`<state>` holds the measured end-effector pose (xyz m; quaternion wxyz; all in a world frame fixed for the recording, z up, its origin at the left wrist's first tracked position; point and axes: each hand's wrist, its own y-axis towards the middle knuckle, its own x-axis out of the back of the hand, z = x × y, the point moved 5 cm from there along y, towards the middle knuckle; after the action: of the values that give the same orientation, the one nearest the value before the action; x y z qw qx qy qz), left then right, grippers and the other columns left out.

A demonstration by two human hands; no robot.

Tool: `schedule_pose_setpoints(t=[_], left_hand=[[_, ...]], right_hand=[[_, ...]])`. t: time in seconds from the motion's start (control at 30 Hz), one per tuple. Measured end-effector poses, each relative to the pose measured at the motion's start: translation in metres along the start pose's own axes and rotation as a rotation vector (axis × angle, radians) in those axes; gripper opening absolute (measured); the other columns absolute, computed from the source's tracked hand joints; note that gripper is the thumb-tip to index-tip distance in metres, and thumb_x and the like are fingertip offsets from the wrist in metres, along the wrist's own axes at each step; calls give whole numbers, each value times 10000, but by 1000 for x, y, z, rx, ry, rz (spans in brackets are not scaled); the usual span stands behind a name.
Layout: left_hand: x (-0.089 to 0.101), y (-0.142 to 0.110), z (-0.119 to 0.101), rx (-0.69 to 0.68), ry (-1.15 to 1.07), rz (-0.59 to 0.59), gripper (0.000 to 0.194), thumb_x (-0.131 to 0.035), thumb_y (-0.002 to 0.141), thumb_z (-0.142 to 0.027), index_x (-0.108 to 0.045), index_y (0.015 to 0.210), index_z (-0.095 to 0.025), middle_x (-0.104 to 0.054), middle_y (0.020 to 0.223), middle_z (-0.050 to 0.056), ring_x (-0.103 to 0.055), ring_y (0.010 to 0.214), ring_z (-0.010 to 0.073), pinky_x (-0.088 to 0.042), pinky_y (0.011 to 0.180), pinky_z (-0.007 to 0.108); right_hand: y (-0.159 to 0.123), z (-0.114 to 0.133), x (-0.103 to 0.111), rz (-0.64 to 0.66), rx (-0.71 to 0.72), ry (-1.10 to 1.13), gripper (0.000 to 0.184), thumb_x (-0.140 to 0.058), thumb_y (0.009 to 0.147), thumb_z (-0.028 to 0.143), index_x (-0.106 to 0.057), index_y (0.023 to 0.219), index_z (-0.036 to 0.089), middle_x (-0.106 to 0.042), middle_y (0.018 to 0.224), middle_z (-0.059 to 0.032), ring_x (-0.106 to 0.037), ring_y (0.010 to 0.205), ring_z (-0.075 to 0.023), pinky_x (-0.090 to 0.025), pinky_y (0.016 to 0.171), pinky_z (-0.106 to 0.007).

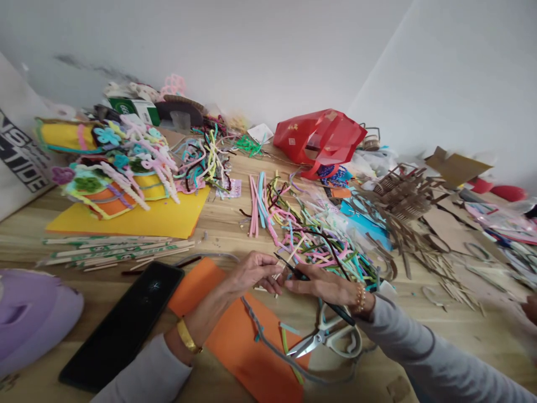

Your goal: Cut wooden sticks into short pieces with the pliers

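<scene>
- Above the front of the counter (pixel 224 226), thin pale sticks (pixel 297 250) are pinched between the fingertips of the left hand (pixel 251 273).
- By the right hand (pixel 325 286), a dark-handled tool (pixel 342 314) is gripped, its slim tip crossed with the sticks; whether the sticks are touched by it cannot be told.
- Below the hands, orange sheets (pixel 247 350) are laid flat, crossed by a fuzzy grey strand (pixel 268 342).
- Under the right wrist, pale-handled scissors (pixel 319 337) are seen with their blades partly over an orange sheet.
- Just beyond the hands, a tangle of coloured fuzzy stems (pixel 316 246) is heaped.
- To the left, a black phone (pixel 121 330) is placed near wrapped chopsticks (pixel 113 250), behind which a yellow sheet (pixel 184 215) is covered in part by fuzzy flowers (pixel 107 136) and bundles.
- Near the wall, a red bag (pixel 304 134) is tipped over.
- Farther right, brown woven baskets (pixel 405 196) are clustered.
</scene>
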<state>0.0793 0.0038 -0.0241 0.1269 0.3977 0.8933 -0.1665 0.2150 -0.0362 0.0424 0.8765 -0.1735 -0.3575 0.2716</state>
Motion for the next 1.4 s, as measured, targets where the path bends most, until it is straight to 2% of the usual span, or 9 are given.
schedule_pose_setpoints(t=[0.13, 0.27, 0.47, 0.73, 0.9, 1.17, 1.4], left_hand=[[-1, -1, 0, 1, 3, -14, 356, -721, 723, -460, -678, 806, -116, -698, 630, 50, -675, 557, 161, -514, 570, 241], [1, 0, 2, -12, -14, -26, 348, -707, 740, -451, -673, 845, -121, -706, 653, 50, -677, 564, 161, -517, 571, 246], [-2, -1, -1, 8, 10, -1, 375, -716, 717, -474, -690, 809, -112, -698, 619, 51, -669, 545, 155, -512, 573, 242], [-1, 0, 4, 14, -9, 4, 340, -711, 735, -452, -703, 814, -121, -711, 667, 53, -670, 554, 144, -514, 572, 228], [0, 1, 6, 28, -16, 29, 322, -697, 763, -437, -703, 846, -126, -733, 748, 76, -676, 573, 140, -518, 581, 225], [1, 1, 8, 12, 6, 32, 307, -680, 781, -428, -691, 826, -125, -729, 748, 75, -680, 576, 143, -518, 581, 229], [-2, -1, 2, 1, 23, 24, 329, -695, 761, -442, -680, 798, -115, -719, 702, 64, -677, 556, 144, -517, 586, 232]], right_hand=[[2, 7, -2, 21, 65, 18, 439, -503, 887, 540, -638, 1069, 164, -677, 1001, -56, -587, 889, -229, -441, 782, -330], [2, 8, -2, 17, 59, -1, 451, -495, 886, 559, -643, 1037, 160, -674, 948, -49, -581, 836, -218, -439, 734, -318], [4, 4, -2, 12, 52, 27, 483, -522, 877, 552, -603, 1156, 166, -669, 1067, -63, -588, 944, -247, -443, 832, -360], [3, 8, -1, 0, 72, 14, 487, -529, 868, 547, -610, 1141, 151, -668, 1056, -68, -594, 953, -254, -451, 844, -357], [4, 5, -2, 0, 64, -2, 459, -524, 874, 541, -611, 1115, 160, -666, 1011, -61, -589, 911, -240, -447, 818, -360], [2, 7, -3, -11, 35, -70, 449, -488, 889, 557, -641, 1016, 155, -675, 933, -54, -587, 837, -220, -437, 747, -332], [0, 7, -5, -25, 37, -72, 415, -503, 891, 516, -627, 1045, 151, -677, 952, -59, -588, 846, -222, -435, 719, -315]])
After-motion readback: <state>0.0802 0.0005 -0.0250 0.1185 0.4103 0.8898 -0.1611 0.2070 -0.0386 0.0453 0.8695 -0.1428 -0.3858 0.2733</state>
